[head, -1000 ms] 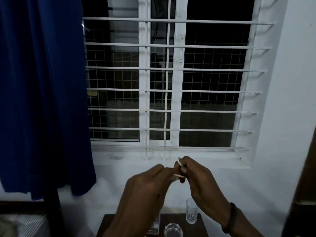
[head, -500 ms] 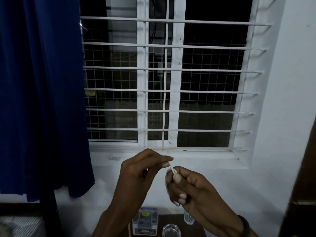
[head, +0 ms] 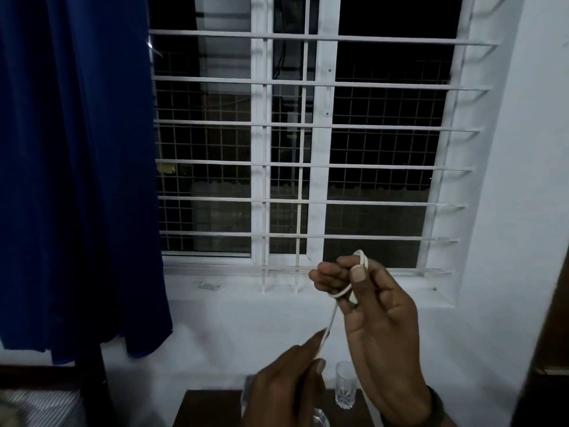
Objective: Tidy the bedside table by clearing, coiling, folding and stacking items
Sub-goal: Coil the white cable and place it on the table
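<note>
Before the barred window [head: 308,134], right hand [head: 378,328] and left hand [head: 289,386] pinch white cord [head: 328,329]

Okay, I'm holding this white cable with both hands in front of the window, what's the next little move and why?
Probably bring the left hand up and lay another turn of the white cable round the right hand's fingers. A loop is already wound there under the thumb, and a straight length runs down to the left hand's pinch, so that slack looks ready to be coiled.
</note>
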Demonstrator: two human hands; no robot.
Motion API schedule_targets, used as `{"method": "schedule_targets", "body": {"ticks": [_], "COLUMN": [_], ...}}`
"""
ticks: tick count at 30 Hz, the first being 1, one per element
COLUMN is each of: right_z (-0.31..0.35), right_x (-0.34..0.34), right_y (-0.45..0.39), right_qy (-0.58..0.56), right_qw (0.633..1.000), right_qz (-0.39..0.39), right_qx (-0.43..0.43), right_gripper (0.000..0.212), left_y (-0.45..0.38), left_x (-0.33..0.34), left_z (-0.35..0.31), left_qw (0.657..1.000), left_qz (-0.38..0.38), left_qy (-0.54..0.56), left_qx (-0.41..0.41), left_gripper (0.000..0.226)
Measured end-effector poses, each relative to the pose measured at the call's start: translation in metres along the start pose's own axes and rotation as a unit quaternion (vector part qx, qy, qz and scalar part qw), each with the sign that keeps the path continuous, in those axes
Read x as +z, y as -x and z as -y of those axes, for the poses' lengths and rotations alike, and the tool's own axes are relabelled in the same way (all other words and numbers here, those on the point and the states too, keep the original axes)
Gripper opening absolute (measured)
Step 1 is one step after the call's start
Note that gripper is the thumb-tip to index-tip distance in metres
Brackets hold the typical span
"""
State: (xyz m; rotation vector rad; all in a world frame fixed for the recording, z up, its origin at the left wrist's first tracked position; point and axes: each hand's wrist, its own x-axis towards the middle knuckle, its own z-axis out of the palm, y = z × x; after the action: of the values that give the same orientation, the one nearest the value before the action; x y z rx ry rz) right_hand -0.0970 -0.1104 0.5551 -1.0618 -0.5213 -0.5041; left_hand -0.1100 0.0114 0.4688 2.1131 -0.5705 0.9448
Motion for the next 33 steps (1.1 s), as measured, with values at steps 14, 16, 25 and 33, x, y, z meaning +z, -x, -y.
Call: {"method": "schedule_targets", "body": {"ticks": [14,16,25,33], "right_z": [-0.032,-0.025,-0.009,-0.017], "right_x": [-0.025,-0.02,-0.006,0.013], "right_y": [0.01,0.01,0.005,-0.001], "right_qy": [0.391,0.35,0.066,-0.07], "right_qw": [0.894,0.918,0.958,0.978], "right_qz": [0.171,0.18,0.241,0.147], "right_qx": [-0.134,-0.054,0.14,0.129], "right_gripper": [0.017,0.024,0.04,0.031], "left_y": [-0.078,-0.09,-0.105,-0.074], "left_x": [-0.101,-0.105,-0.081,-0.029], "left_z": [-0.024,-0.024,0.004,0.013], "left_qw": [0.965,0.962,0.976,0.954], "left_qz": [0.074,0.071,0.013,-0.027], "left_qy": [-0.093,-0.084,0.191,0.283], "left_qx": [0.235,0.251,0.102,-0.094], "left_gripper": [0.02,0.02,0.015,0.027]}}
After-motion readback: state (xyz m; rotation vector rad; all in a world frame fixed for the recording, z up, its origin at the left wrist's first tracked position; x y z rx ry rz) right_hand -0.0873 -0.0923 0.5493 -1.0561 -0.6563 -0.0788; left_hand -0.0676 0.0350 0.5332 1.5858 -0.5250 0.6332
